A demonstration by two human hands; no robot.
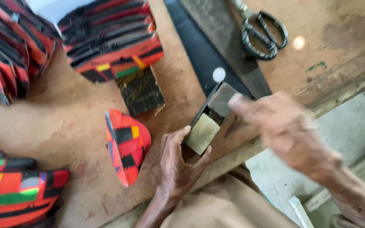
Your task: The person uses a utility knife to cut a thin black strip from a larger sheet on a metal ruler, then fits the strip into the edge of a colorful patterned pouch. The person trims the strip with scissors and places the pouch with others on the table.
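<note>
Black-handled metal scissors (263, 34) lie at the far edge of the brown wooden workbench (77, 122). Stacks of red, black and yellow patterned pieces (110, 38) sit further left, with one curved patterned piece (127, 145) lying alone mid-bench.

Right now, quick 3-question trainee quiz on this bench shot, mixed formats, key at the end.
1. True or false: the scissors lie on the wooden bench, apart from both hands.
2. Multiple choice: the left hand touches which thing? A) the hand saw B) the tan block C) the red patterned piece
3. Fill in: the right hand is motion-blurred, with a grey flat tool at its fingertips, directly above the ____.

Key: 1 true; 2 B; 3 tan block.
</note>
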